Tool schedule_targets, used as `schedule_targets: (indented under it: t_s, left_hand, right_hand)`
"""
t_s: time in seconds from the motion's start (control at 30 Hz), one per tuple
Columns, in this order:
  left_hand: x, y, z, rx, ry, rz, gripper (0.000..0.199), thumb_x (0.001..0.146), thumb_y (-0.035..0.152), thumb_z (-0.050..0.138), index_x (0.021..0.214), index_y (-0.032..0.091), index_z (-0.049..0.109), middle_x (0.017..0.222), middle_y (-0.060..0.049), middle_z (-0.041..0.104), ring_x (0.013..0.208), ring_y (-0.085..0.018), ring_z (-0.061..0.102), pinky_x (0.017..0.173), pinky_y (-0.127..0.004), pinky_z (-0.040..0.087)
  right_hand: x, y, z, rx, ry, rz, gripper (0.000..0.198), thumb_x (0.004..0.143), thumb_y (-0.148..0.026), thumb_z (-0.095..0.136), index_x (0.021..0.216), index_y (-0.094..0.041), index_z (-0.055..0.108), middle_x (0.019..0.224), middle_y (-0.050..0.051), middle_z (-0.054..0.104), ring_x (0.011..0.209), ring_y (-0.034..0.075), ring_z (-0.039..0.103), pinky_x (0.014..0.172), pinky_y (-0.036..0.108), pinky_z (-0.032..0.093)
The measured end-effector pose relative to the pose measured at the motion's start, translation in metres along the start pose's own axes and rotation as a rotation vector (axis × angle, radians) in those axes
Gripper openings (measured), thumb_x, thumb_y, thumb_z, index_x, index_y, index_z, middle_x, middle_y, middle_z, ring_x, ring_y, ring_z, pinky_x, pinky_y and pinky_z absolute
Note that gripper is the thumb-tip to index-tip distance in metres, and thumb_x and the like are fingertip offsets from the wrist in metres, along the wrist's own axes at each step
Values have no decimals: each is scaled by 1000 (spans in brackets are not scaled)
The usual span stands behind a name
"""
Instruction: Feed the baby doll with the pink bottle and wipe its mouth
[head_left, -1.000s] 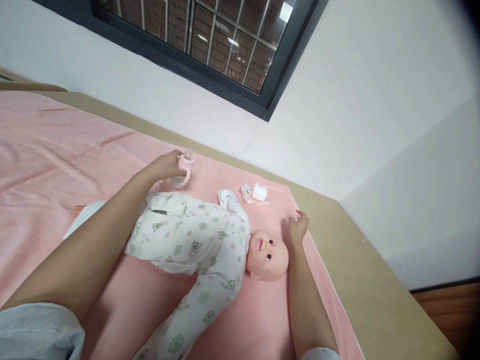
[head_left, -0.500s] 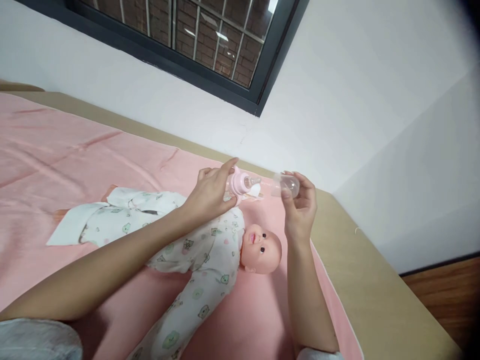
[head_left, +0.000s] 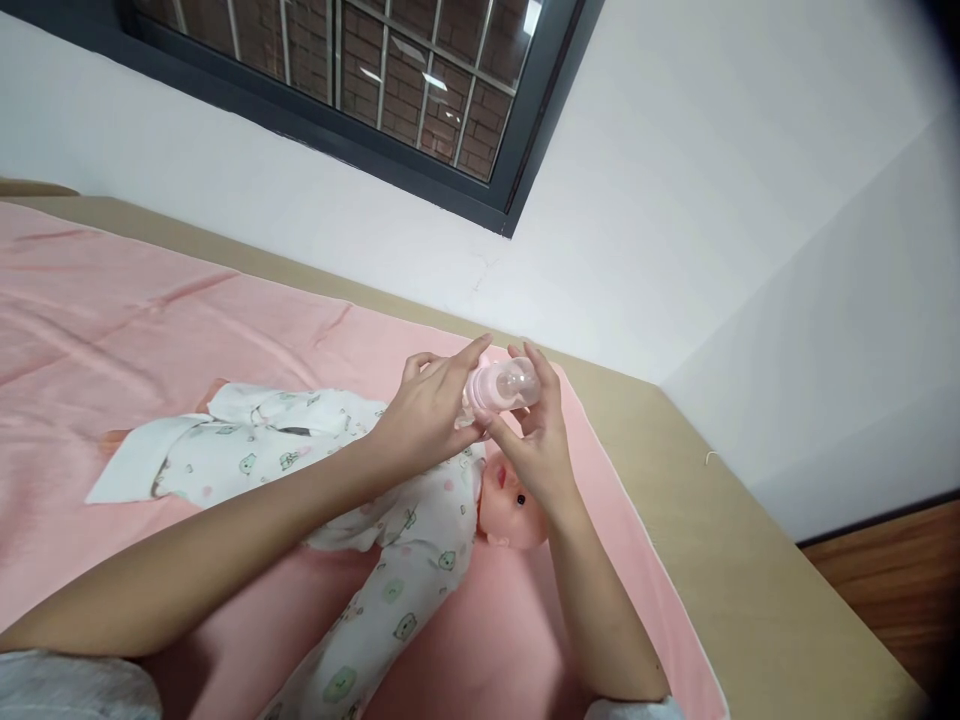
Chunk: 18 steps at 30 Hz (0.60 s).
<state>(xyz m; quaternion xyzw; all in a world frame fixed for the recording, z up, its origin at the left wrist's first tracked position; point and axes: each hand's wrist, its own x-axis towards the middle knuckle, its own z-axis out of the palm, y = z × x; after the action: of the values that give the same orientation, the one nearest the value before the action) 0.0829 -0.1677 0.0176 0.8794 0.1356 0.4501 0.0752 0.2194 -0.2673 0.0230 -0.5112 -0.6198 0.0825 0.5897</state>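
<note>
My left hand [head_left: 431, 400] is closed around a pink baby bottle [head_left: 480, 388], held sideways above the doll with its top toward the right. A clear dome-shaped cap [head_left: 519, 382] now covers the nipple end, and the fingers of my right hand [head_left: 536, 430] grip this cap around its sides. Whether it sits fully down on the collar I cannot tell. Below lies a baby doll [head_left: 427, 520] on its back, in a white printed outfit, its head [head_left: 510, 515] partly hidden by my right hand and wrist.
A pink blanket [head_left: 90, 340] with creases lies under the doll on a pale wooden surface [head_left: 675, 500]. Behind it rises a white wall [head_left: 675, 180] with a dark-framed barred window [head_left: 420, 90]. A brown wooden panel [head_left: 900, 590] is at the lower right.
My right hand has moved left with the clear cap, which has gone from apart to over the bottle's nipple. The left hand keeps its hold on the bottle.
</note>
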Motion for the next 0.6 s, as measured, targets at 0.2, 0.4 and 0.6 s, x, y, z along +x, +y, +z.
schedule_targets:
  t_s: [0.2,0.4,0.6]
  left_hand:
    - [-2,2,1,60,63,28,72,90,38,59,149,14,24,121,-16,67,104,-30,65,97,-46,35]
    - [-1,19,-16,80,42,20,55,94,31,58,144,20,38,125,-13,67,111,-31,62,97,-48,40]
    - [-29,65,-69,-617,-273,44,68,88,26,59,146,51,35,113,4,72,106,-20,68,83,-39,57]
  right_hand:
    - [-2,-3,11,61,70,52,109,77,-47,75,155,-43,-1,154,10,36,135,26,50,101,52,54]
    - [4,3,1,14,188,49,109,76,-43,75,155,-40,1,150,12,38,131,25,52,98,47,56]
    - [24,62,-47,-157,367,112,112,72,-40,74,156,-33,-1,152,16,34,127,27,54,94,46,55]
